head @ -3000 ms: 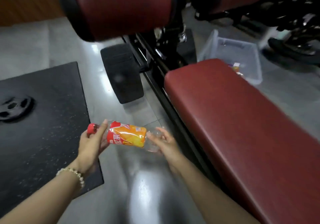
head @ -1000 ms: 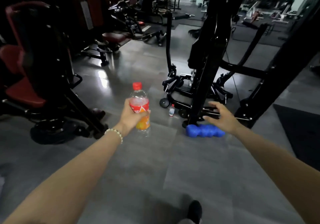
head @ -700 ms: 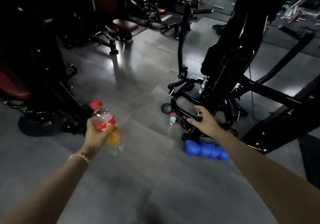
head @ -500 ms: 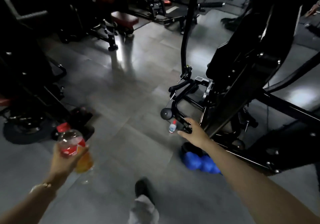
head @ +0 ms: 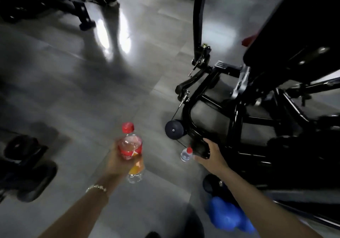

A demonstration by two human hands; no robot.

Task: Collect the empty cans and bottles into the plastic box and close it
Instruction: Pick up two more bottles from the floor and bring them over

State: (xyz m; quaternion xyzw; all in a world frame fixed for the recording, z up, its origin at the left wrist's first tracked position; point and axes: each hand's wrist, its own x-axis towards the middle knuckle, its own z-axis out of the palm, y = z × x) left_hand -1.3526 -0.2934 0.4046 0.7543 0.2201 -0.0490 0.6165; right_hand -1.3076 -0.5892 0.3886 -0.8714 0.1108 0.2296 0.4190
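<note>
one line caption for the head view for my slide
Left hand holds an orange-labelled bottle; right hand reaches a small bottle.

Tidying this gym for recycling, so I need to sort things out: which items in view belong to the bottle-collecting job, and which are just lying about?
Job: orange-labelled bottle held in left hand; small clear bottle by right hand.

Lying about: blue foam roller, black machine frame, transport wheel.

My right hand (head: 207, 155) covers most of the small bottle (head: 185, 155), so I can't tell whether I grip it. The blue object (head: 228, 217) is blurred and partly behind my forearm.
</note>
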